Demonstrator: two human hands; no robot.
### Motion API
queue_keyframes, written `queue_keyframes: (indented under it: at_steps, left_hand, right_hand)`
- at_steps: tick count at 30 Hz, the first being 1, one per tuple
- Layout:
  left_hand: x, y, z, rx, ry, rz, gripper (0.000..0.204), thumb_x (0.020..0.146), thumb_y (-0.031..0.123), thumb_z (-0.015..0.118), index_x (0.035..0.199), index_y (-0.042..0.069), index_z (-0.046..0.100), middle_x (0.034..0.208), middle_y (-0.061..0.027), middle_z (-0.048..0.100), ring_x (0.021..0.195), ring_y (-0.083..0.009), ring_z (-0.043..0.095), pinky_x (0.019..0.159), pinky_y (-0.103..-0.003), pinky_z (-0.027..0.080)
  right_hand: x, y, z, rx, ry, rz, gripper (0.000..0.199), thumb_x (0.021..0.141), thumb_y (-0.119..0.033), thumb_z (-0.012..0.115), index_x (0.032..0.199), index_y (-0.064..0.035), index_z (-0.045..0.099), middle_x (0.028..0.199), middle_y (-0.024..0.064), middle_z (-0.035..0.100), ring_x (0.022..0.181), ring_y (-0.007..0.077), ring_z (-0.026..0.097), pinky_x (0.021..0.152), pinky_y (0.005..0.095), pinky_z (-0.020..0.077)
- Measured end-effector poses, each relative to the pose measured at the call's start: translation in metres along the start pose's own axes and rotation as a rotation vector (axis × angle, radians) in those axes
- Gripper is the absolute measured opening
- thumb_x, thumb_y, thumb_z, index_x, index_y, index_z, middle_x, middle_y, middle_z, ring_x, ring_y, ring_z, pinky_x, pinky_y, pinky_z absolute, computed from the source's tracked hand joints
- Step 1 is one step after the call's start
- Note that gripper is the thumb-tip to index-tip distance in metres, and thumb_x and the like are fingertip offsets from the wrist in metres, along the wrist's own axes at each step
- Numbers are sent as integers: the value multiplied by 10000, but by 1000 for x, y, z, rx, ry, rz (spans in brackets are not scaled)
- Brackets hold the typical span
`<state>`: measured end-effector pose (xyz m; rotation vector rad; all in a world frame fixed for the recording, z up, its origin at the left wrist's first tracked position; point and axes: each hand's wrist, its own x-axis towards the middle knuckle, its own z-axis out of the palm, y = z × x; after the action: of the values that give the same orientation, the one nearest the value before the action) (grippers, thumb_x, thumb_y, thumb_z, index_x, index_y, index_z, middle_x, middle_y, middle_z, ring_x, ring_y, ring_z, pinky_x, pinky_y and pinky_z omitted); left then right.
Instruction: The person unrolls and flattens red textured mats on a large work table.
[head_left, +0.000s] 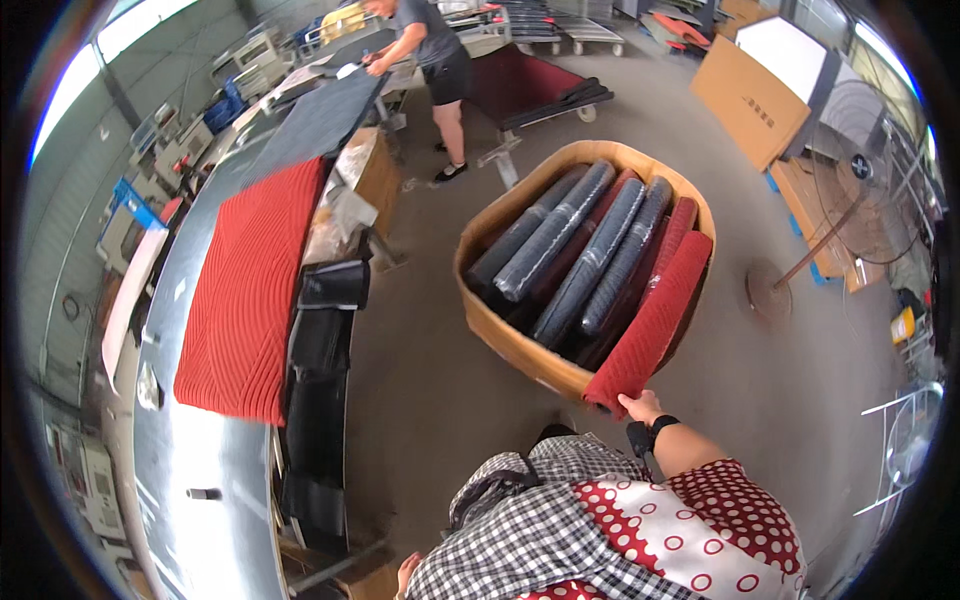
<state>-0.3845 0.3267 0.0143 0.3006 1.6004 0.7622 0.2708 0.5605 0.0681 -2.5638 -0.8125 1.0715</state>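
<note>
My right hand [642,406] is closed on the near end of a red rolled mat [668,310]. That roll lies tilted along the right side of a large cardboard box [520,347], its near end over the rim. Inside the box lean several other rolled mats, among them a grey roll [556,230], some with shiny clear wrap. Low in the picture, beside my checked apron, only a bit of my left hand [406,574] shows; its fingers are mostly hidden.
On the left, a long metal-topped table [205,500] carries a flat red ribbed mat [245,300] and a dark one [310,125]. A person [430,60] works at its far end. Behind the box stands a low cart [535,90]; a fan stand [770,290] is at right.
</note>
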Motion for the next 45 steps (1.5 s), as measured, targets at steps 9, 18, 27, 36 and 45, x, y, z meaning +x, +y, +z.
queue_keyframes:
  at_steps: [9, 18, 27, 36, 45]
  left_hand:
    - [50, 138, 98, -57, -216, -120, 284, 963, 176, 577, 1171, -9, 631, 1132, -115, 675, 1045, -216, 650, 914, -402, 529]
    - [176, 336, 261, 333, -288, -289, 318, 1003, 250, 436, 1238, 134, 615, 1156, -16, 632, 1072, -211, 576, 980, -379, 433]
    - [250, 366, 601, 1259, -1071, -8, 769, 861, 382, 759, 1437, -9, 431, 1402, -189, 539, 1275, -277, 541, 1016, -401, 477]
    - [236, 321, 683, 1441, -928, 71, 1134, 574, 499, 914, 1420, -39, 386, 1339, -232, 560, 1230, -312, 574, 1027, -392, 477]
    - [251, 327, 681, 1662, -882, 197, 1153, 568, 570, 877, 1424, -27, 386, 1338, -244, 564, 1238, -352, 570, 1030, -400, 471]
  right_hand:
    - [89, -29, -27, 489, -106, 358, 1343, 557, -582, 905, 1480, 105, 212, 1526, 279, 332, 1377, 381, 413, 1137, 428, 375]
    - [110, -22, -37, 562, -123, 407, 1357, 559, -562, 913, 1469, 99, 153, 1500, 273, 316, 1380, 373, 382, 1128, 471, 399]
    - [75, -106, -75, 353, 32, 376, 1166, 627, -486, 878, 1411, 133, 276, 1419, 299, 425, 1313, 404, 466, 1088, 423, 419]
    - [135, -127, 15, 835, -67, -88, 624, 872, -186, 721, 1401, -12, 439, 1203, 123, 599, 909, 158, 606, 820, 291, 507]
    - [206, -89, 8, 1327, 377, 415, 552, 922, -310, 684, 1331, -7, 469, 1220, 90, 595, 1065, 155, 574, 855, 349, 491]
